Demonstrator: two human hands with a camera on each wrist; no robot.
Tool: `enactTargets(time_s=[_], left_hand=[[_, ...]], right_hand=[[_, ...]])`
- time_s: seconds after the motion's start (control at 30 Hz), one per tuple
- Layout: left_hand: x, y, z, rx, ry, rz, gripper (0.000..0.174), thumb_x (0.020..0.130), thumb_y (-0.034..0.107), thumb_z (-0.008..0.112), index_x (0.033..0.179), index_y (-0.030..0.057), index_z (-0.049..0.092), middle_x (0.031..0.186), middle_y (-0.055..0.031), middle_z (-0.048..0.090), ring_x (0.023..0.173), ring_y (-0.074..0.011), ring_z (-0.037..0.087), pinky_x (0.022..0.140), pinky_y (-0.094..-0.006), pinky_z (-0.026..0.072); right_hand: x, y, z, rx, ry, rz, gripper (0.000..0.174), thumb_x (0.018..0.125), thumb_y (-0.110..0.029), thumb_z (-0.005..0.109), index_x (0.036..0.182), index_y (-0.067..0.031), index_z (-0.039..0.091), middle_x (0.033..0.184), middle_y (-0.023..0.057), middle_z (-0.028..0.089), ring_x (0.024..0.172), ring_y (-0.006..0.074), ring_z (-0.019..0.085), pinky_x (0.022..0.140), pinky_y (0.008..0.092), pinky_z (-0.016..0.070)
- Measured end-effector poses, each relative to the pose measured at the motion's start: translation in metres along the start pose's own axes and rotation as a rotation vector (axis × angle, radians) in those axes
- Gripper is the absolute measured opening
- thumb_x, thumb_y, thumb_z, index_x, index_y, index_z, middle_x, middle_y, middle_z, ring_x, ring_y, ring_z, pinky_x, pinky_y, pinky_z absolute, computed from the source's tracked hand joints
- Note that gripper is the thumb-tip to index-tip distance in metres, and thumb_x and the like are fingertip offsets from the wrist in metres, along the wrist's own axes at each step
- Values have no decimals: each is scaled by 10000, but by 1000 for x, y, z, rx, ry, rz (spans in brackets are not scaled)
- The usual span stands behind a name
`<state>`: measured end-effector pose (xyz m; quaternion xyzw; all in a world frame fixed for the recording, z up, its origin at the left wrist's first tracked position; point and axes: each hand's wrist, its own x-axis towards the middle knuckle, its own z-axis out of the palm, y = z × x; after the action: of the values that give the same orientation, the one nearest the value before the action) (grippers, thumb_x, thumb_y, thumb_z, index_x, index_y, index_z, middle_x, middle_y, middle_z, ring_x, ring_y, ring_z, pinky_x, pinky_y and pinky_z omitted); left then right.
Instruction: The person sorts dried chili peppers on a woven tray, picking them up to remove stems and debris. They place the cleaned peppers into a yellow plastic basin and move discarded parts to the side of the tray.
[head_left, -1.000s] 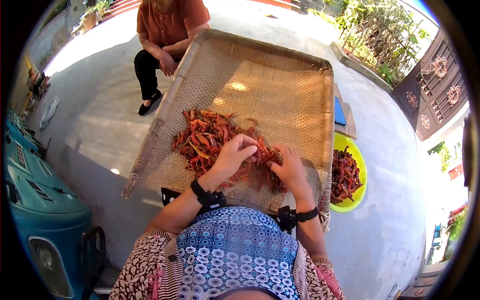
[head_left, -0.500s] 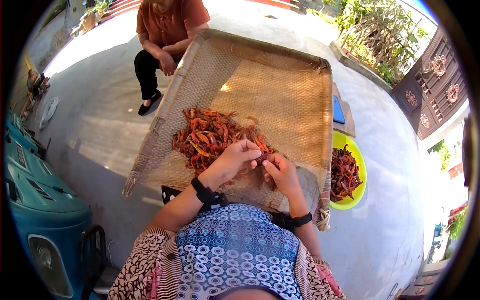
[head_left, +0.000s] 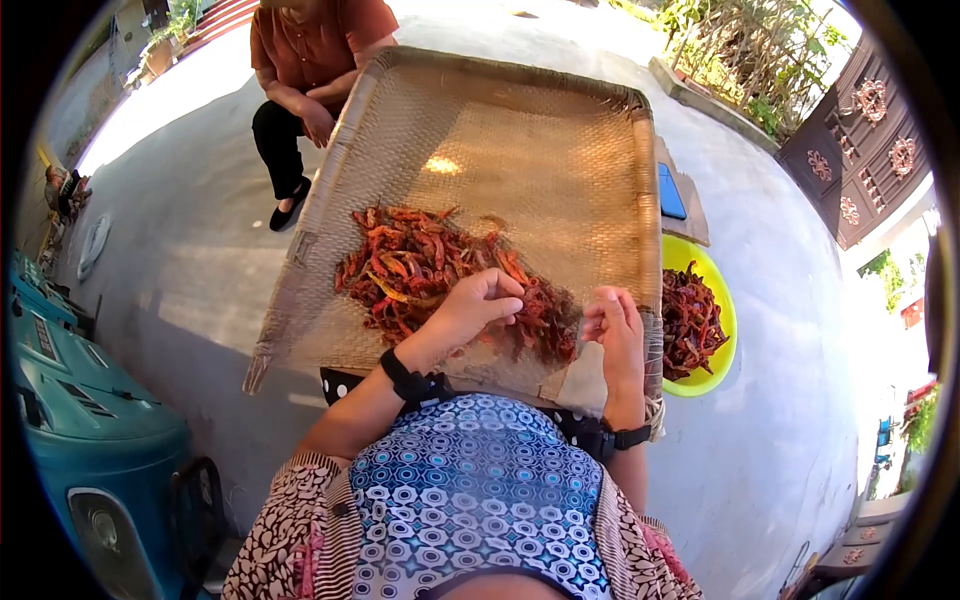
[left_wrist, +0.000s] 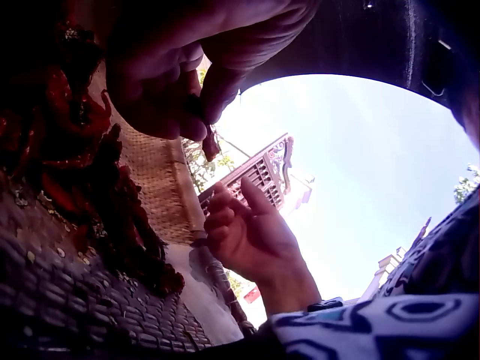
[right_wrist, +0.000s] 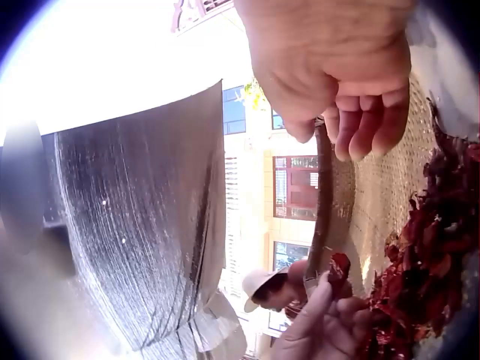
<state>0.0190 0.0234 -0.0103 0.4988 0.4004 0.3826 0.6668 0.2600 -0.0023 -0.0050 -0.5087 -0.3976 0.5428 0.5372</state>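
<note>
The grip of the left hand (head_left: 478, 303) is clamped, thumb against fingertips, on one dark red dried chilli (left_wrist: 211, 144), just above the heap of dried red chillies (head_left: 420, 262) at 7 o'clock on the rectangular woven bamboo tray (head_left: 540, 140). The right hand (head_left: 617, 325) hovers at the tray's 5 o'clock rim, fingers loosely curled, grip apart and empty. Pinch lightly, over the heap; bare weave lies open from 10 to 2 o'clock, and the round yellow plastic bowl (head_left: 688, 283) of chillies sits just beyond the 4 o'clock edge.
</note>
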Motion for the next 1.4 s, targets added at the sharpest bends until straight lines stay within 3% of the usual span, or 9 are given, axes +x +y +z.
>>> enactTargets(time_s=[0.13, 0.23, 0.33, 0.37, 0.5, 0.63, 0.77, 0.9, 1.4], left_hand=[[3, -9, 2, 87, -65, 57, 171, 930, 107, 647, 1064, 22, 585, 937, -30, 631, 800, -88, 589, 721, -241, 506], [1, -8, 4, 150, -51, 87, 172, 911, 90, 655, 1060, 28, 596, 947, -28, 622, 801, -98, 584, 713, -259, 501], [3, -11, 13, 652, 90, 245, 179, 884, 74, 662, 1051, 36, 609, 963, -35, 618, 772, -118, 586, 721, -268, 498], [4, -15, 16, 768, 82, 327, 206, 847, 54, 669, 1047, 55, 622, 950, -55, 605, 799, -185, 595, 734, -305, 500], [19, -32, 21, 1205, 14, 751, 249, 779, 60, 703, 1021, 68, 642, 913, -68, 575, 901, -268, 552, 747, -394, 471], [24, -30, 28, 1425, -67, 661, 193, 755, 91, 728, 935, 82, 661, 924, -53, 554, 915, -260, 521, 760, -389, 434], [23, -23, 31, 1303, 36, 649, 181, 804, 111, 702, 977, 73, 665, 902, -78, 577, 905, -255, 545, 769, -381, 448], [12, -4, 29, 855, 91, 438, 132, 887, 117, 652, 985, 32, 637, 938, -100, 616, 935, -285, 581, 813, -371, 469], [8, -13, 32, 849, 13, 468, 129, 876, 115, 656, 985, 48, 656, 879, -63, 590, 865, -226, 580, 747, -342, 476]], right_hand=[[-3, 26, 34, -157, -352, -41, 200, 975, -211, 590, 1062, -31, 586, 818, 24, 635, 674, 76, 583, 605, 216, 476], [1, 27, 27, -175, -371, -20, 174, 970, -182, 595, 1045, -25, 592, 805, 22, 634, 648, 72, 572, 595, 206, 467], [10, 18, -2, -201, -163, 41, 160, 970, -181, 593, 1017, -28, 599, 799, 15, 637, 658, 68, 573, 596, 207, 466], [13, 15, -16, -227, -102, 22, 170, 984, -206, 572, 1035, -45, 594, 829, 21, 638, 667, 72, 563, 602, 216, 470], [19, -6, -47, 448, 266, -183, 235, 998, -272, 544, 1128, -77, 562, 902, 25, 622, 702, 89, 553, 635, 251, 484], [16, 7, -46, -71, 154, -3, 256, 938, -237, 616, 1115, -56, 581, 905, 31, 643, 690, 87, 560, 619, 235, 473], [9, 39, -23, -378, -33, 31, 286, 892, -191, 663, 1115, -24, 600, 870, 38, 652, 662, 84, 568, 592, 230, 464], [2, 27, -5, -291, -100, -83, 288, 898, -169, 669, 1121, -2, 595, 848, 22, 640, 695, 74, 561, 617, 226, 458], [-9, 20, 8, -333, -215, -136, 151, 895, -93, 652, 1019, -16, 614, 851, 23, 648, 759, 67, 579, 651, 230, 460]])
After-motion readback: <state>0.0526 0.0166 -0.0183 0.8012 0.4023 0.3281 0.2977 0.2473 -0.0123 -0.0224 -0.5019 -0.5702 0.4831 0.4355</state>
